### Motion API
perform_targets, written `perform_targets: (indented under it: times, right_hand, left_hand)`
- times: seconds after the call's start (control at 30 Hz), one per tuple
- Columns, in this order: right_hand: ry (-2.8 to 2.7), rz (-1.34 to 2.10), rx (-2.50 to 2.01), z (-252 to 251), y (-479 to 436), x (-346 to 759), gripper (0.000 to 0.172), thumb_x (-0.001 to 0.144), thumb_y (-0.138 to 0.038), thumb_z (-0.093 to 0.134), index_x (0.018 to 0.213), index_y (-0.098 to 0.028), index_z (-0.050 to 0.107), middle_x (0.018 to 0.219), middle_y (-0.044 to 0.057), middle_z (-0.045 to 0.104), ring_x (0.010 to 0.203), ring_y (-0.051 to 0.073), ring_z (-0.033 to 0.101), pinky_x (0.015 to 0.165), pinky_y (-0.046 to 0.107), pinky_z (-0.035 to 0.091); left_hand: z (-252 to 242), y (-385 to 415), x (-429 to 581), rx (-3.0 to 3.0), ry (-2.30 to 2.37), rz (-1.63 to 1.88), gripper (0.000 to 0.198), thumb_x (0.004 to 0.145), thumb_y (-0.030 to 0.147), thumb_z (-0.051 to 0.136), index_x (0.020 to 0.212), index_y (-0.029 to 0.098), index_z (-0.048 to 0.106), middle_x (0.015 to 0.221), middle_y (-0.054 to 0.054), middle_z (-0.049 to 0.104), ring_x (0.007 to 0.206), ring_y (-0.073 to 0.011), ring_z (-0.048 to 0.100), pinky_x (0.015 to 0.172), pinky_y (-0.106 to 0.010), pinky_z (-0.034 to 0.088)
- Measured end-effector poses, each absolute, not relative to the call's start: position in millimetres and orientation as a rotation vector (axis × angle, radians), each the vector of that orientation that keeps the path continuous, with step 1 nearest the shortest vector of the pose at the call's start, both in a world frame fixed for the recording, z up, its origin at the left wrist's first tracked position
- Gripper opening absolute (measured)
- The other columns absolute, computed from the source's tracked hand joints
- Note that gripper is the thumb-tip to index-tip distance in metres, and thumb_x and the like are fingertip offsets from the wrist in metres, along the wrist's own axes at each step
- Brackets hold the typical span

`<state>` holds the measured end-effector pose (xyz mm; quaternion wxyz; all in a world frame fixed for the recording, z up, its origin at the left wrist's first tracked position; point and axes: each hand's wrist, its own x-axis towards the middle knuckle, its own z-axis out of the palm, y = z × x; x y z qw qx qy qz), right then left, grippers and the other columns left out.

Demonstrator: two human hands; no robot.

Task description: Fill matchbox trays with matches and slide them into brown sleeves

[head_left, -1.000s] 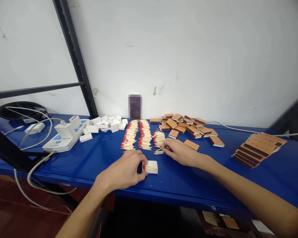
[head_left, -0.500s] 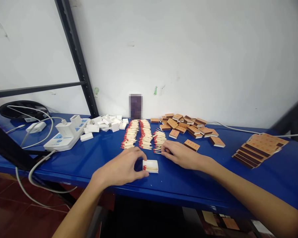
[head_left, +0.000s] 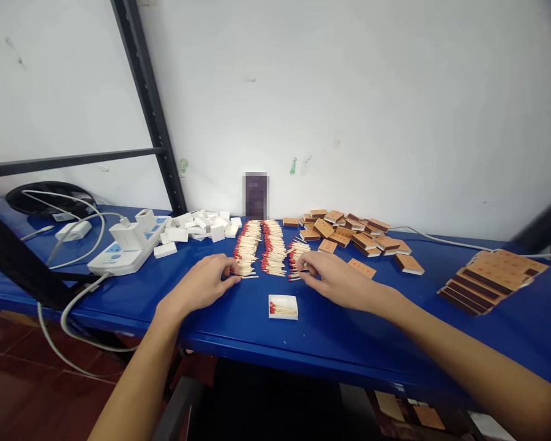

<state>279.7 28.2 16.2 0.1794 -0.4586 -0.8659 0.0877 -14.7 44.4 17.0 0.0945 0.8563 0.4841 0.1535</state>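
Note:
A small white tray [head_left: 283, 307] with a few red-tipped matches in it lies alone near the front of the blue table [head_left: 395, 331]. Behind it run rows of loose matches [head_left: 266, 248]. My left hand [head_left: 202, 285] rests at the near end of the left row, its fingertips pinched on matches there. At the right-hand row, my right hand [head_left: 333, 278] has its fingers curled on the matches. Neither hand touches the tray.
White inner trays [head_left: 197, 225] are heaped at the back left beside a white power strip [head_left: 123, 245] with cables. Brown matchbox sleeves [head_left: 353, 236] are piled at the back right, and a fanned row of sleeves [head_left: 489, 275] lies far right. A black shelf post [head_left: 149, 110] rises at left.
My left hand let go of the white tray and moved up and left to the left row of matches. My right hand stayed at the right row.

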Motion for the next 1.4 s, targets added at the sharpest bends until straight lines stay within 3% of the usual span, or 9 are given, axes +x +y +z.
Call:
perform_targets:
  times: [0.2,0.43,0.93,1.13,1.3,1.4]
  right_hand:
    - [-2.524,0.226,-1.288,0.4,43.3,291.6,0.012,0.095,-0.024,0.045,0.088,-0.02,0.054,0.086,0.005,0.06,0.079,0.019,0.053,0.069,0.03,0.038]
    - [-2.551,0.264,-1.322,5.5,36.5,287.6,0.017,0.096,-0.023,0.04,0.082,-0.02,0.05,0.085,0.005,0.057,0.075,0.018,0.05,0.068,0.031,0.038]
    - [-2.53,0.45,-1.191,21.4,0.1,256.9,0.011,0.089,-0.019,0.049,0.078,-0.02,0.05,0.078,0.0,0.055,0.069,0.013,0.047,0.063,0.026,0.035]
    - [-2.44,0.31,-1.277,25.0,15.4,271.3,0.008,0.089,-0.018,0.048,0.081,-0.02,0.051,0.068,-0.002,0.053,0.061,0.013,0.045,0.06,0.026,0.032]
    - [-2.473,0.207,-1.38,10.4,40.4,290.0,0.004,0.089,-0.02,0.049,0.088,-0.02,0.053,0.064,-0.002,0.052,0.062,0.015,0.047,0.061,0.027,0.031]
    - [-2.498,0.217,-1.38,2.3,46.3,294.0,0.01,0.092,-0.025,0.048,0.085,-0.019,0.054,0.069,0.0,0.055,0.065,0.016,0.048,0.062,0.028,0.032]
  left_hand:
    - [9.7,46.1,-13.2,2.559,1.503,0.413,0.018,0.091,0.03,0.05,0.086,0.022,0.065,0.086,-0.003,0.063,0.082,-0.0214,0.059,0.072,-0.031,0.04]
    - [8.3,45.4,-16.8,2.539,1.483,0.444,0.023,0.095,0.033,0.043,0.088,0.02,0.061,0.089,-0.005,0.064,0.084,-0.0215,0.059,0.073,-0.031,0.042]
    - [16.8,42.1,-18.0,2.508,1.5,0.533,0.023,0.095,0.035,0.044,0.087,0.02,0.059,0.085,-0.003,0.064,0.077,-0.0186,0.057,0.067,-0.029,0.038]
    - [27.3,20.5,13.8,2.499,1.159,0.52,0.018,0.094,0.029,0.045,0.085,0.02,0.057,0.076,0.001,0.058,0.067,-0.0141,0.053,0.065,-0.026,0.038]
    - [24.1,7.1,44.2,2.571,1.051,0.461,0.013,0.092,0.028,0.05,0.088,0.021,0.06,0.082,0.001,0.06,0.077,-0.0156,0.056,0.068,-0.026,0.039]
    - [23.3,11.4,37.1,2.586,1.16,0.517,0.016,0.095,0.029,0.046,0.092,0.021,0.06,0.086,0.0,0.063,0.079,-0.0168,0.057,0.071,-0.028,0.04]
